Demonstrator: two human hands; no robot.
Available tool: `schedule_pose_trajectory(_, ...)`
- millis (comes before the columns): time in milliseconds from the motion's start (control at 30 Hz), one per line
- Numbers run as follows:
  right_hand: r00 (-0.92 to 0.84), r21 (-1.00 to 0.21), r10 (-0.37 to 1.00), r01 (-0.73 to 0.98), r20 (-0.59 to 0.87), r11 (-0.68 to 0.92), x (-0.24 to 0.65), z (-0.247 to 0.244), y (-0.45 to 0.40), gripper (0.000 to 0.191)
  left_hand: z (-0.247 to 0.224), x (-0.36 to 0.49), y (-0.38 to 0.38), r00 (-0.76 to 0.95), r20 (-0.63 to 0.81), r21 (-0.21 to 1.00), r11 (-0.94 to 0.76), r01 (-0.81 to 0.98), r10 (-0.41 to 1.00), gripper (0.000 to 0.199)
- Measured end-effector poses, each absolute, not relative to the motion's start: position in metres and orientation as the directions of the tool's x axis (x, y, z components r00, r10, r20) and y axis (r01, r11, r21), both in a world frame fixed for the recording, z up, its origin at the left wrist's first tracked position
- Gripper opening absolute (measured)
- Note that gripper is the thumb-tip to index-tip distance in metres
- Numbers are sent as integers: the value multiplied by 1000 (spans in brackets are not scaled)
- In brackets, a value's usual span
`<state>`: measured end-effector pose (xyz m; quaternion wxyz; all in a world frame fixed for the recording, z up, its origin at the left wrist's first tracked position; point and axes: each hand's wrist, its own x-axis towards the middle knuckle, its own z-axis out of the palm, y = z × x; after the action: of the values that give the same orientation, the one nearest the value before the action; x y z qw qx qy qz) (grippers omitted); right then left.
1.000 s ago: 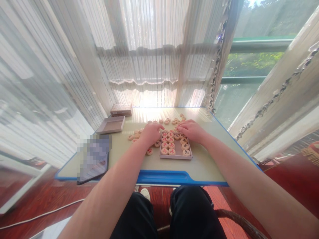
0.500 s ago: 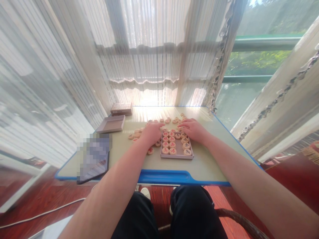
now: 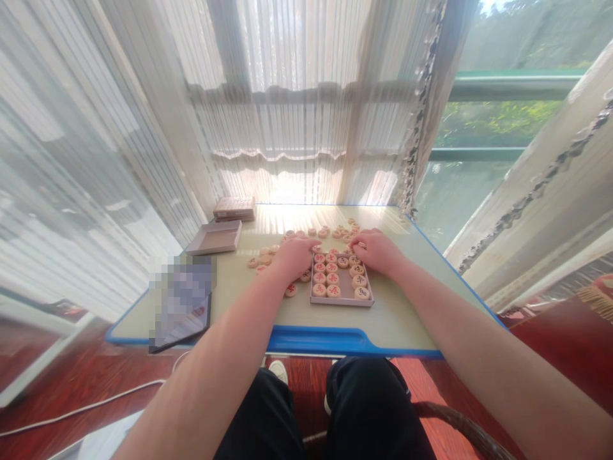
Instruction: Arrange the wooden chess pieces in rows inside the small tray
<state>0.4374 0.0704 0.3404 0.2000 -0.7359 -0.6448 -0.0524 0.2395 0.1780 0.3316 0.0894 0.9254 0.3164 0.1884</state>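
A shallow box (image 3: 341,302) on the table holds round wooden chess pieces with red and black characters. Its two left columns are filled with pieces, while bare floor shows between them and the right column. My left hand (image 3: 299,254) is at the box's far left corner, fingers together near a loose piece (image 3: 317,247); its fingertips are partly hidden. At the far right corner, my right hand (image 3: 376,250) has its fingers curled by the black-marked pieces; what lies between them is too small to make out. More loose pieces (image 3: 338,232) lie scattered behind the box.
An open box lid (image 3: 215,239) and a stack of flat boxes (image 3: 234,208) are at the table's back left. A tablet (image 3: 184,303) lies at the left edge. Loose pieces (image 3: 265,258) also lie left of my left hand. A blue tray groove (image 3: 316,340) edges the front.
My right hand has shifted slightly right, its fingers more curled. My left hand has moved slightly right and its fingers have drawn in. The pieces in the box look unchanged.
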Motion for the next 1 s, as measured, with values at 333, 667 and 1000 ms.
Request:
schedule_pose_trajectory(333,171,-242,929,966,328,-92,439,340,71,28,337,239,175,686,311,277,-753,597,658,37)
schedule_pose_trajectory(667,118,-235,931,971,345,-36,447,340,72,35,339,237,174,682,363,303,-773,558,635,32)
schedule_pose_trajectory(1000,150,-98,960,987,235,-130,448,351,64,32,338,238,174,684,327,293,-758,583,653,33)
